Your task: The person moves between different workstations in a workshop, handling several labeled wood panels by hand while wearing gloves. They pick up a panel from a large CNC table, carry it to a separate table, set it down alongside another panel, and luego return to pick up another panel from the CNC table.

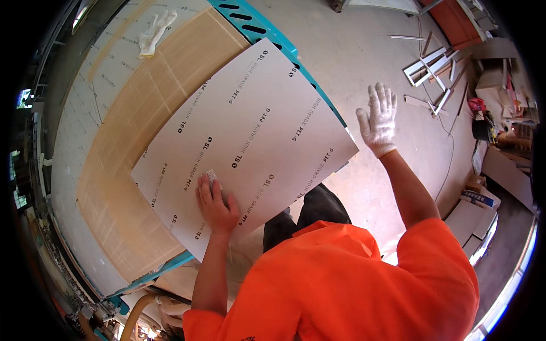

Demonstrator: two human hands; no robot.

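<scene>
Head view: working position at a tabletop, catalogued from the left hand outward.

Item: left hand (218,211), bare, lower centre of the frame; fingers close together over the pad, thumb set apart. Pinched or only pressed: cannot tell, as the fingers cover the contact.

Item: small pale pad (211,175), under those fingertips, against the panel face; material unclear.

Item: film-faced sheet panel (244,131), white with dark print, centre of the frame, set slantwise; its lower right part juts past the tabletop edge toward the wearer.

Item: right hand (380,116), in a white knit glove, right of centre; fingers spread, holding nothing, apart from the panel.

Handling note (judgement): for work with the pad, lay it flat and press evenly, so no corner digs into the film. Weight on the jutting part could tip the panel; the gloved hand would serve well to steady its edge. Bare fingers are best kept off the cut edges.

Item: tabletop (125,113), tan with a pale printed border, left of the frame.

Item: teal slotted rail (261,28), top centre.

Item: loose white glove (154,35), upper left, on the tabletop.

Item: white frame offcuts (426,65), upper right, on the floor (352,45).
</scene>
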